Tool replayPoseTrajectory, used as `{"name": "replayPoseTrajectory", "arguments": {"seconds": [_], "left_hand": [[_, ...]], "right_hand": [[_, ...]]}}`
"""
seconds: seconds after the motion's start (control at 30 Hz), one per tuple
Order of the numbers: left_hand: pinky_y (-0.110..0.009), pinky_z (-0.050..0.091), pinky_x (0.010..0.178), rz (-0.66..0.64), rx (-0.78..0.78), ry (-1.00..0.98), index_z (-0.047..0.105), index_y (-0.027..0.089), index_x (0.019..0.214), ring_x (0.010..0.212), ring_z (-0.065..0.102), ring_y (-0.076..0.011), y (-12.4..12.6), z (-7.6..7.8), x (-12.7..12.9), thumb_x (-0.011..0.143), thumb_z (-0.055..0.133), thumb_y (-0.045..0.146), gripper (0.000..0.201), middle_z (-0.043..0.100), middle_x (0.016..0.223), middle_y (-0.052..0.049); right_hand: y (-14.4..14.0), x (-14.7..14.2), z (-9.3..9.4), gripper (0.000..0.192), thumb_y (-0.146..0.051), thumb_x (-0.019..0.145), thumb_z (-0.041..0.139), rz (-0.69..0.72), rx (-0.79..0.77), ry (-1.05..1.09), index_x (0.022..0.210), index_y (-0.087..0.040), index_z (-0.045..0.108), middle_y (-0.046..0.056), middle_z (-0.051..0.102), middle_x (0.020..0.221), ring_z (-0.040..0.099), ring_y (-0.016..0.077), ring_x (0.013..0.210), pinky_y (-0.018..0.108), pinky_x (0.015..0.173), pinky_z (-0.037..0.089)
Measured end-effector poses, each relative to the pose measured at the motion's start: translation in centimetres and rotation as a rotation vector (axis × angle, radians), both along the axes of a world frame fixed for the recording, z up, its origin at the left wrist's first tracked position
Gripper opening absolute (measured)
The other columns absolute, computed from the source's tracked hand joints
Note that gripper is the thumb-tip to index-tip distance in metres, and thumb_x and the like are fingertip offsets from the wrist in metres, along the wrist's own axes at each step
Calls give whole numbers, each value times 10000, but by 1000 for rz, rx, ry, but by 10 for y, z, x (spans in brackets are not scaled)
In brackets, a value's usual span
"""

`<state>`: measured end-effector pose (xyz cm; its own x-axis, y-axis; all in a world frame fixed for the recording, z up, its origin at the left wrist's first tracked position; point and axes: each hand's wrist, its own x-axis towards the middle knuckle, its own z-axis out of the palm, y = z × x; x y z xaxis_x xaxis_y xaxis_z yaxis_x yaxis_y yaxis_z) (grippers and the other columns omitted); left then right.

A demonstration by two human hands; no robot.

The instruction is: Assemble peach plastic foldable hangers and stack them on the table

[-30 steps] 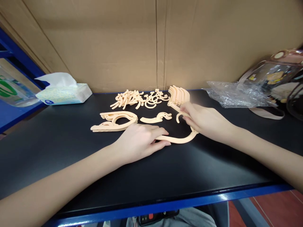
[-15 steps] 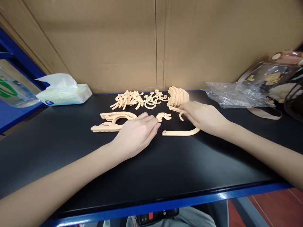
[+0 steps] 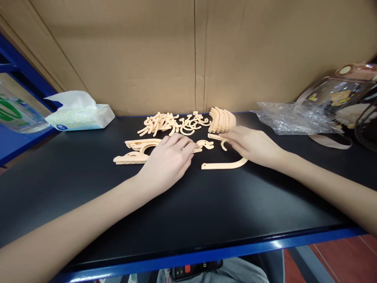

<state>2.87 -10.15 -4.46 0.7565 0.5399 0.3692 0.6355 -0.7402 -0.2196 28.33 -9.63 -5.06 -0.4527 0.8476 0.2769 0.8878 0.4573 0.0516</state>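
Note:
My left hand is closed, pinching a small beige plastic hanger piece with a curvy, holed end. Beside and partly behind that hand lie folded beige hangers. My right hand is closed on a beige hanger arm, whose straight end points left from the fingertips. A small curved piece shows under those fingers; whether it is gripped, I cannot tell. Another hanger arm lies on the black table below the right hand, its bent end partly hidden by it.
Behind the hands lie a pile of small beige parts, loose hook pieces and a row of hanger arms. A tissue pack stands left. Clear plastic wrap and a transparent bag lie right. Cardboard backs the table.
My left hand has shifted slightly, with its small piece staying near the same place. The hanger arm in my right hand has moved a little to the left.

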Motion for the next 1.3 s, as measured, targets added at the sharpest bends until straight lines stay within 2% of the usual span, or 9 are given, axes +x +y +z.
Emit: {"name": "replayPoseTrajectory", "arguments": {"seconds": [0.1,0.4,0.6,0.73,0.83,0.93,1.0,1.1,1.3], "left_hand": [[-373,396,777,37,2,33,603,135,1138,977,531,-256,4,-2,-1,941,439,204,265,669,1022,-91],[-375,373,734,25,114,102,665,143,1041,906,532,-256,6,-2,-3,936,469,171,224,689,898,-77],[-373,365,718,36,119,94,673,159,1006,877,531,-245,6,-2,-3,940,467,183,218,684,879,-60],[-376,358,722,37,94,79,672,166,1007,868,531,-240,6,-2,-3,943,466,200,218,679,888,-43],[-374,351,715,41,84,75,670,157,1020,873,533,-242,5,-2,-3,946,463,211,226,681,899,-44],[-371,347,709,38,82,66,668,153,1023,870,533,-239,5,-1,-3,947,460,215,231,681,899,-47],[-369,345,710,33,85,62,666,158,1016,871,532,-237,5,-1,-3,943,465,214,221,678,896,-45],[-368,345,719,28,95,70,661,165,1004,855,532,-234,5,-2,-3,938,467,208,210,667,883,-42],[-347,367,717,63,94,34,624,167,1011,811,541,-225,0,-5,-2,925,438,136,208,628,908,-50]], "right_hand": [[2,2,0,378,-181,939,394,24,-9,7,1262,-210,589,84,644,1126,606,226,1025,359,838,508],[11,9,-6,384,-150,920,383,124,-34,33,1222,-191,617,87,622,1087,588,213,1007,347,840,490],[9,9,-4,426,-129,888,406,96,-9,-15,1266,-210,586,80,633,1106,599,202,960,334,792,499],[4,7,1,348,-189,926,404,104,66,-28,1188,-200,632,90,639,1104,600,214,959,344,798,485],[-5,2,7,329,-353,960,405,227,92,-2,1036,-179,674,86,653,1003,599,208,923,337,793,466],[-16,-6,10,361,-480,913,480,389,51,10,942,-168,659,69,644,919,589,195,866,318,757,456],[-21,-12,10,305,-429,924,479,445,-7,3,924,-170,641,58,630,908,582,182,862,302,756,452],[-25,-17,9,212,-271,944,431,452,-76,-8,882,-171,608,53,612,899,573,167,850,287,766,446],[-26,-19,7,164,-204,921,398,377,22,-78,844,-168,539,26,595,790,513,139,630,265,576,368]]}}
